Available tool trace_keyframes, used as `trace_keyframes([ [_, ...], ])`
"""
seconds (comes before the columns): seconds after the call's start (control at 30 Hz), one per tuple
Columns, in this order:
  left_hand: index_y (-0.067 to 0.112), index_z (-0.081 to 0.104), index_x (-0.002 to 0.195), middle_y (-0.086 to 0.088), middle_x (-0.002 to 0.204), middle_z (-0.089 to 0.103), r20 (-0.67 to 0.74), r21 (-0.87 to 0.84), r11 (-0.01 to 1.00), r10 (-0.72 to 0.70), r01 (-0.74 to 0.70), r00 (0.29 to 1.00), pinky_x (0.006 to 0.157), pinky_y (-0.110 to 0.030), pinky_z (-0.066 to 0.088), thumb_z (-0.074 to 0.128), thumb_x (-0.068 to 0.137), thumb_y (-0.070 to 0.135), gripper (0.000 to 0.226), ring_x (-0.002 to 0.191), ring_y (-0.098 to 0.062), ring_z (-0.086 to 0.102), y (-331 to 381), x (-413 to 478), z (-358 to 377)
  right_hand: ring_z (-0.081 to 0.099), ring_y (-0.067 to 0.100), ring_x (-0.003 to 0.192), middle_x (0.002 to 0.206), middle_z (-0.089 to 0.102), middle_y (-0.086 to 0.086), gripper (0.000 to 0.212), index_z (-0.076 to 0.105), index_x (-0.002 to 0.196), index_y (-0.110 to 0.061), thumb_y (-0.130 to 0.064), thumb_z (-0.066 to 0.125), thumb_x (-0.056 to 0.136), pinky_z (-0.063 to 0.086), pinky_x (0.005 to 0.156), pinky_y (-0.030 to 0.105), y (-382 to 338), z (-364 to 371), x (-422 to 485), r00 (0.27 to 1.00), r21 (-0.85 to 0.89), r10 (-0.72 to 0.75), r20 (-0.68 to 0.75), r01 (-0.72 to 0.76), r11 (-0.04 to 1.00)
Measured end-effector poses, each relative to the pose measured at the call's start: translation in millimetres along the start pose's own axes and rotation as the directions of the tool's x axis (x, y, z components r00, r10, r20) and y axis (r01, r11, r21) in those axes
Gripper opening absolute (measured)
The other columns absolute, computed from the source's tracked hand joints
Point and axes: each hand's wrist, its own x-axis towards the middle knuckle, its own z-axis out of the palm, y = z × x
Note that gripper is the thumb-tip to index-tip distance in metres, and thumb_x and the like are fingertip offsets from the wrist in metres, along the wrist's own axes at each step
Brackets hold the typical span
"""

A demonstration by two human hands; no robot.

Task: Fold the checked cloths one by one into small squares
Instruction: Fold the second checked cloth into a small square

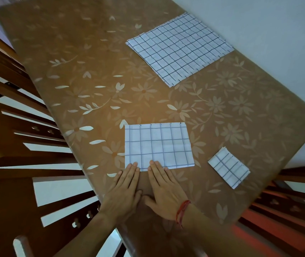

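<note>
Left hand and right hand both flat, fingers straight, fingertips pressing near edge of half-folded checked cloth at front of tabletop, likely smoothing crease before next fold. To right, apart: finished small square, apparently set aside as done. Far side: stack of unfolded checked cloths, awaiting turn. No container in view; cloths lie directly on tabletop.

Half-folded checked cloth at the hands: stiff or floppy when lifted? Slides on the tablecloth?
Probably floppy: the half-folded cloth lies thin and flat with soft creases, so a lifted edge likely droops. Likely light and may slide on the glossy tablecloth unless the left hand and right hand pin it.
</note>
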Motion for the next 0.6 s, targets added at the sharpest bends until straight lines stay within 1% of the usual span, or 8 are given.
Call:
trace_keyframes([
  [0.1,0.004,0.031,0.149,-0.010,0.159,0.024,0.017,0.001,1.000,0.001,-0.001,1.000,0.115,-0.040,0.017,0.034,0.095,0.042,0.066,0.147,-0.022,0.021,-3,2,0,0.007,0.024,0.149,0.160,0.012,0.012,0.082,0.021,0.152,-0.004,-0.060,0.032,0.092,0.014,0.120,0.044,14,0,-7,0.998,-0.032,0.055,0.012,-0.054,0.998],
  [0.2,0.006,0.028,0.151,-0.009,0.160,0.021,0.024,-0.006,1.000,-0.007,0.007,1.000,0.116,-0.040,0.015,0.034,0.096,0.044,0.067,0.148,-0.021,0.017,-3,2,-1,0.007,0.024,0.148,0.160,0.012,0.012,0.082,0.022,0.151,-0.004,-0.062,0.029,0.094,0.008,0.115,0.042,32,-3,-18,0.991,-0.065,0.131,0.026,-0.129,0.990],
  [0.3,0.008,0.026,0.152,-0.008,0.160,0.019,0.032,-0.010,1.000,-0.021,0.021,0.999,0.117,-0.039,0.012,0.033,0.096,0.045,0.067,0.148,-0.020,0.015,-3,1,0,-0.009,0.021,0.148,0.161,-0.003,0.009,0.083,0.008,0.153,-0.006,-0.064,0.021,0.095,-0.001,0.117,0.039,49,-6,-30,0.979,-0.055,0.199,0.044,-0.196,0.979],
  [0.37,0.008,0.024,0.152,-0.007,0.161,0.018,0.041,-0.015,0.999,-0.038,0.039,0.998,0.117,-0.038,0.012,0.032,0.096,0.045,0.068,0.149,-0.020,0.014,-2,0,1,-0.016,0.020,0.147,0.160,-0.010,0.008,0.085,0.001,0.153,-0.007,-0.066,0.016,0.094,-0.004,0.118,0.038,60,-8,-38,0.970,-0.047,0.238,0.054,-0.236,0.971],
  [0.5,0.009,0.026,0.152,-0.007,0.160,0.020,0.066,-0.022,0.997,-0.075,0.076,0.995,0.115,-0.038,0.016,0.032,0.095,0.045,0.068,0.148,-0.020,0.018,0,-1,1,-0.015,0.022,0.147,0.160,-0.012,0.009,0.086,-0.004,0.152,-0.007,-0.066,0.014,0.093,-0.007,0.118,0.037,70,-9,-44,0.955,-0.050,0.291,0.058,-0.288,0.956],
  [0.57,0.008,0.028,0.151,-0.008,0.159,0.023,0.068,-0.028,0.996,-0.087,0.089,0.994,0.116,-0.036,0.012,0.032,0.095,0.045,0.067,0.147,-0.020,0.022,2,-2,0,-0.012,0.023,0.148,0.160,-0.010,0.011,0.085,-0.003,0.152,-0.006,-0.066,0.014,0.093,-0.007,0.120,0.036,69,-9,-44,0.956,-0.045,0.291,0.040,-0.289,0.956],
  [0.6,0.008,0.028,0.151,-0.008,0.159,0.023,0.066,-0.030,0.995,-0.091,0.093,0.994,0.116,-0.035,0.011,0.031,0.095,0.045,0.067,0.146,-0.021,0.022,2,-2,-1,-0.014,0.023,0.148,0.160,-0.012,0.011,0.085,-0.005,0.151,-0.006,-0.065,0.014,0.093,-0.007,0.121,0.037,68,-9,-43,0.955,-0.045,0.292,0.046,-0.290,0.956],
])
